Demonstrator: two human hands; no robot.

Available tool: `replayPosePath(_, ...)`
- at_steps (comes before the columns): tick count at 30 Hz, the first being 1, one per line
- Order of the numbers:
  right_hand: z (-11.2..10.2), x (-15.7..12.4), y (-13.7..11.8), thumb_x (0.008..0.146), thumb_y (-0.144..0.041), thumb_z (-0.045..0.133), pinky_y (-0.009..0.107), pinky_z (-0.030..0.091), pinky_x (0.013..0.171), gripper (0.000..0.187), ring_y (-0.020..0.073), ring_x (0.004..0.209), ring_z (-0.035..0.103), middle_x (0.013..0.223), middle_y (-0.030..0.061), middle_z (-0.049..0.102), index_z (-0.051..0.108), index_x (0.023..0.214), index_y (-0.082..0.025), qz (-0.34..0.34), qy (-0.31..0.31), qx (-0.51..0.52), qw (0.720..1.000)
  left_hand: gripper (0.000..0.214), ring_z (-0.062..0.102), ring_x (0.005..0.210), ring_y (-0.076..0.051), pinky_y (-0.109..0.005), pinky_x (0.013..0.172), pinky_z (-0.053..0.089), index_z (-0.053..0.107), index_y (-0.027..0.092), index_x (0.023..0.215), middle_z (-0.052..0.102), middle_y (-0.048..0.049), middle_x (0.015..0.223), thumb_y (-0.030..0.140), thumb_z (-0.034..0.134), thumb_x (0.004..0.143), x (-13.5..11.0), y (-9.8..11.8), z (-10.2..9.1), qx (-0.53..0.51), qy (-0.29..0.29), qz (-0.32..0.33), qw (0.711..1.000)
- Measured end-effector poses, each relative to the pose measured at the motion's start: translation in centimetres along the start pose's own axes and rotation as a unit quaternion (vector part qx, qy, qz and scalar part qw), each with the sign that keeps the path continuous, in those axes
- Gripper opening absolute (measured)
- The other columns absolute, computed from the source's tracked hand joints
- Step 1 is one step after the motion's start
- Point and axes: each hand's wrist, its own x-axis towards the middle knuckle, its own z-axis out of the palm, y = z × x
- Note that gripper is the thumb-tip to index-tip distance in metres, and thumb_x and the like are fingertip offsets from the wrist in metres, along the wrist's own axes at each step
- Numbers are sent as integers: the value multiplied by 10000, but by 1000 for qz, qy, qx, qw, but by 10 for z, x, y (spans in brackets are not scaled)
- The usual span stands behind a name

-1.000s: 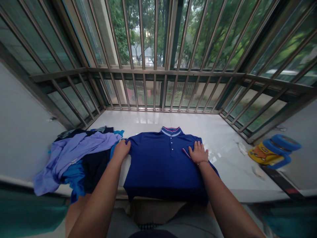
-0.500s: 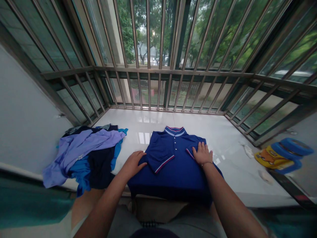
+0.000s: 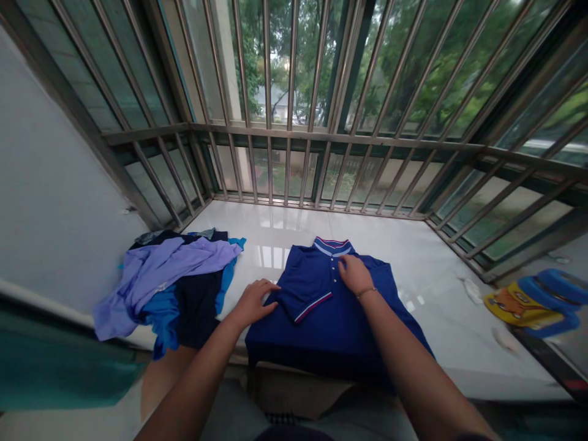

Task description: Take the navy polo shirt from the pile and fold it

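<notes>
A dark blue polo shirt (image 3: 331,318) lies face up on the white sill (image 3: 413,245), its collar toward the window. Its left sleeve (image 3: 305,294) is folded in over the chest, showing a red and white cuff stripe. My left hand (image 3: 253,301) rests on the shirt's folded left edge, fingers curled down onto the cloth. My right hand (image 3: 353,274) lies near the button placket just below the collar, fingers bent and pressing on the fabric. A thin bracelet circles my right wrist.
A heap of clothes (image 3: 169,282), lilac shirt over blue and black garments, lies at the left of the sill. Metal window bars (image 3: 294,122) enclose the far side. A yellow and blue object (image 3: 533,300) sits at the right. Small white scraps (image 3: 471,288) lie near it.
The left sleeve was folded in over the chest by my left hand, which then stayed on the fold. My right hand moved from the right shoulder to the placket below the collar.
</notes>
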Motion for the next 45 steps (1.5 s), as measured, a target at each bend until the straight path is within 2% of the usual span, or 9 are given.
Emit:
replayPosePath(4, 31, 38, -76, 1111, -374, 536, 297, 451, 1150, 395, 229, 1305, 658, 1401, 133, 731, 711, 1407, -180, -64, -51, 31, 996, 434, 697, 1198, -279, -411, 1041, 522, 767, 377, 1338, 744, -41, 1243, 354, 819, 908, 2, 1, -2, 1, -26, -13, 1000)
replayPosePath(8, 57, 71, -117, 1075, -446, 642, 354, 510, 1078, 455, 291, 1252, 701, 1373, 224, 726, 736, 1338, -88, -43, -97, 30, 994, 344, 709, 1147, -269, -401, 1016, 499, 799, 380, 1270, 742, -33, 1189, 388, 821, 928, 4, 3, -2, 16, -40, -17, 999)
replayPosePath(12, 66, 93, -129, 1067, -400, 683, 413, 537, 1071, 321, 264, 1182, 728, 1257, 160, 772, 765, 1205, -121, -34, -121, 32, 992, 69, 699, 1088, -247, -377, 963, 486, 777, 284, 1019, 728, -33, 1112, 263, 742, 963, 5, 2, 0, -1, -19, -27, 999)
replayPosePath(22, 82, 120, -153, 1111, -435, 624, 426, 569, 1029, 318, 217, 1095, 737, 1164, 86, 783, 749, 1184, -152, -59, -118, 70, 989, 118, 622, 963, -237, -370, 887, 515, 555, 245, 902, 624, -47, 967, 128, 573, 902, 2, -3, 4, -103, 150, -26, 983)
replayPosePath(26, 88, 120, -164, 1099, -418, 638, 407, 536, 1049, 289, 220, 1131, 723, 1194, 86, 787, 757, 1189, -170, -74, -109, 65, 989, 166, 631, 978, -260, -405, 903, 516, 566, 248, 882, 658, -56, 965, 97, 569, 813, 1, 0, 4, -53, 147, -36, 987)
replayPosePath(31, 82, 112, -170, 1107, -341, 594, 315, 502, 1007, 294, 225, 1164, 698, 1357, 151, 719, 752, 1287, -170, -80, -77, 45, 993, 346, 672, 1241, -277, -470, 1073, 490, 703, 262, 1137, 773, -75, 1276, 77, 549, 887, -3, 6, 3, -22, 93, -32, 995)
replayPosePath(36, 57, 75, -169, 1158, -343, 460, 362, 465, 1081, 382, 271, 1284, 617, 1444, 184, 630, 673, 1407, -146, -115, -26, 26, 993, 218, 708, 1162, -289, -493, 1009, 508, 774, 252, 1068, 814, -82, 1170, 259, 557, 1073, -3, 8, 6, 29, 79, -8, 996)
replayPosePath(40, 49, -10, -161, 1124, -427, 570, 367, 477, 1015, 271, 269, 1187, 628, 1258, 105, 703, 726, 1193, -217, -188, -42, 14, 981, 211, 724, 1135, -283, -484, 986, 527, 784, 247, 949, 817, -88, 1173, 259, 605, 1060, -1, 3, 9, 39, 98, -3, 994)
replayPosePath(45, 70, -109, -147, 957, -563, 810, 431, 488, 972, 444, 310, 1165, 612, 1247, 97, 698, 676, 1218, -230, -266, -39, -24, 963, 189, 733, 1114, -267, -458, 991, 542, 771, 251, 1044, 818, -84, 1137, 231, 583, 1051, 1, -1, 12, 32, 110, -12, 993)
